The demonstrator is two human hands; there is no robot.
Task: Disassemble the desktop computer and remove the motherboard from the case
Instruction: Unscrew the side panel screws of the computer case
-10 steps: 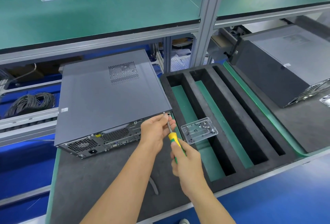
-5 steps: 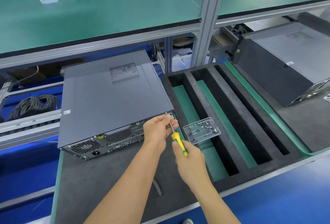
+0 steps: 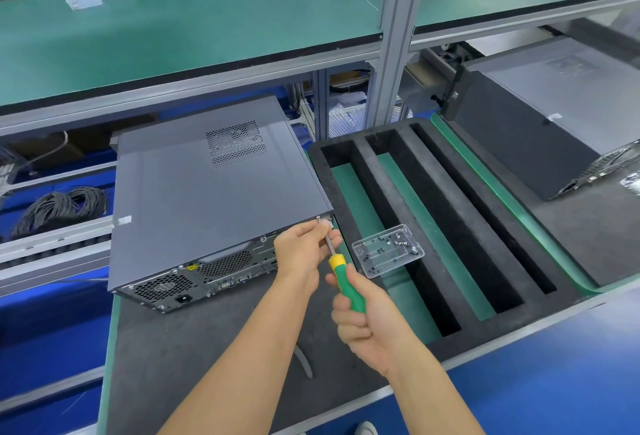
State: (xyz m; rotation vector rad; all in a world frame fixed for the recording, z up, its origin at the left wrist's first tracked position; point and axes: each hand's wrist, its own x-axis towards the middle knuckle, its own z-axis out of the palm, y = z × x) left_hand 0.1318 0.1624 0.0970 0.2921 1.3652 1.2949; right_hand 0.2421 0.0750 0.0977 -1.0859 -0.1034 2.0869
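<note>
Unscrewing at the rear right corner of the desktop computer, lying flat on the dark mat of the bench.

Gripping the green and yellow screwdriver in the right hand, fingers curled tight around the handle, metal shaft pointing up to the corner of the case. Steadying the shaft near its tip with the left hand, its fingers pinching together there; not possible to tell if a screw is between them. Lying just beside, on the black foam tray: a clear plastic box holding small screws. Standing well apart at the far right: a second grey case.
</note>
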